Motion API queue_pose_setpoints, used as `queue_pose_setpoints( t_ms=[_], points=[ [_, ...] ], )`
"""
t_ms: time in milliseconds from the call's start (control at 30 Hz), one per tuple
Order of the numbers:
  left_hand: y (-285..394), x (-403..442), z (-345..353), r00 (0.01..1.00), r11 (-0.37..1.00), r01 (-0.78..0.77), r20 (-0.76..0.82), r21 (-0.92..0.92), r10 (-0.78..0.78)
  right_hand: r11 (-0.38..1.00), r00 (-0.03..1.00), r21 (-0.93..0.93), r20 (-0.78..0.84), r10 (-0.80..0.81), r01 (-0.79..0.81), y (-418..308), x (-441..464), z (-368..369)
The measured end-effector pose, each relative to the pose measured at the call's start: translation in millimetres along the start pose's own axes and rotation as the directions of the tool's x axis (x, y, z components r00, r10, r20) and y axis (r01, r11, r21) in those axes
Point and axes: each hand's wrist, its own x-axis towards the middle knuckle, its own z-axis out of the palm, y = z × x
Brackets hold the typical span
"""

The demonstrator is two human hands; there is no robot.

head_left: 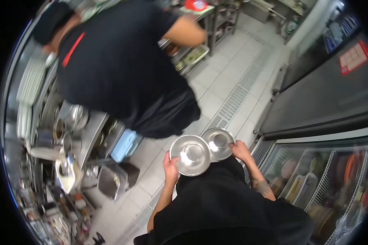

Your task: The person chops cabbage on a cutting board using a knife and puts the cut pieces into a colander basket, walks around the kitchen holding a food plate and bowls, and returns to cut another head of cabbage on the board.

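Observation:
My left hand (171,167) grips the rim of a wide, shiny metal mixing bowl (190,155), thumb over the edge and fingers beneath. With my right hand (240,150) I hold a second metal mixing bowl (219,143) by its right rim. Both bowls are in front of my body at waist height. The left bowl's edge overlaps the right one's. Their insides show bare metal.
A co-worker in black (122,65) leans over the counter at upper left. Stacked white plates (32,81) stand on that counter. A glass-doored fridge (323,179) with food on racks is at my right. A bin (110,181) stands at left, and a drain grate (237,96) runs along the floor.

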Motion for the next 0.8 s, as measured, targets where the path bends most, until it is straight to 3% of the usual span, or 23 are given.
queue_pose_setpoints(
  t_ms=[100, 133, 167, 233, 267, 300, 367, 433, 500, 533, 600, 633, 667, 700, 733, 767, 800],
  points=[
    [16.0, 10.2, 117.4, 0.955, 0.985, -0.054, 0.296, 0.165, 0.003, 0.996, 0.984, 0.058, 0.171, 0.059, -0.069, 3.1, 26.5, -66.8],
    [7.7, 20.9, 144.5, 0.936, 0.904, -0.248, 0.328, 0.349, 0.130, 0.991, 0.992, 0.126, 0.109, -0.064, 0.051, 17.6, 37.6, -73.0],
    [5.5, 30.0, 181.6, 0.893, 0.752, -0.421, 0.379, 0.507, 0.244, 0.988, 0.992, 0.142, 0.104, -0.075, 0.060, 24.7, 49.6, -95.5],
    [8.2, 33.4, 249.0, 0.903, 0.657, -0.430, 0.286, 0.619, 0.321, 0.957, 0.985, 0.284, 0.140, -0.103, 0.060, 33.4, 68.8, -139.4],
    [6.2, 48.2, 265.8, 0.893, 0.622, -0.439, 0.393, 0.648, 0.221, 0.958, 0.973, 0.287, 0.218, -0.073, 0.008, 35.2, 81.1, -163.2],
    [3.3, 58.9, 283.7, 0.919, 0.841, -0.184, 0.391, 0.509, -0.036, 0.955, 0.972, 0.296, 0.217, -0.090, 0.022, 36.7, 96.3, -185.3],
    [-16.7, 95.6, 306.2, 0.882, 0.922, -0.041, 0.447, 0.386, -0.148, 0.882, 0.945, 0.467, 0.309, -0.103, -0.057, 40.4, 127.2, -226.1],
    [-26.3, 120.0, 338.1, 0.904, 0.956, -0.015, 0.413, 0.292, -0.112, 0.785, 0.902, 0.619, 0.360, -0.239, -0.039, 52.9, 168.3, -267.2],
    [-18.3, 155.6, 374.4, 0.922, 0.965, 0.016, 0.370, 0.260, -0.115, 0.462, 0.891, 0.883, 0.275, -0.361, -0.086, 45.5, 197.9, -311.1],
    [-25.6, 186.9, 386.9, 0.961, 0.974, -0.017, 0.273, 0.227, -0.046, 0.469, 0.890, 0.879, 0.276, -0.364, -0.081, 48.3, 222.0, -322.6],
    [-26.6, 253.5, 413.0, 0.995, 0.976, -0.074, 0.084, 0.207, 0.057, 0.324, 0.959, 0.943, 0.152, -0.238, -0.069, 65.8, 274.9, -341.3],
    [-14.1, 298.5, 420.6, 0.995, 0.970, -0.094, -0.001, 0.223, 0.096, 0.347, 0.958, 0.935, 0.160, -0.238, -0.070, 79.5, 301.6, -347.0],
    [-5.4, 352.1, 425.4, 0.984, 0.978, -0.106, -0.123, 0.182, 0.129, 0.447, 0.984, 0.892, 0.135, -0.116, -0.069, 98.7, 327.9, -347.7],
    [33.7, 386.8, 447.6, 0.958, 0.991, -0.132, -0.255, 0.010, 0.131, 0.543, 0.996, 0.837, 0.083, -0.006, -0.067, 118.5, 358.1, -350.5],
    [66.9, 430.6, 462.1, 0.915, 0.957, -0.286, -0.311, -0.054, 0.256, 0.550, 0.995, 0.829, 0.084, 0.055, -0.100, 143.8, 387.9, -353.2],
    [104.9, 473.5, 467.6, 0.896, 0.958, -0.288, -0.353, -0.001, 0.269, 0.552, 0.989, 0.822, 0.092, 0.118, -0.143, 176.0, 410.9, -348.2],
    [116.5, 545.9, 457.2, 0.815, 0.930, -0.350, -0.451, 0.117, 0.363, 0.618, 0.981, 0.771, 0.044, 0.188, -0.153, 209.6, 431.8, -340.6]
  ],
)
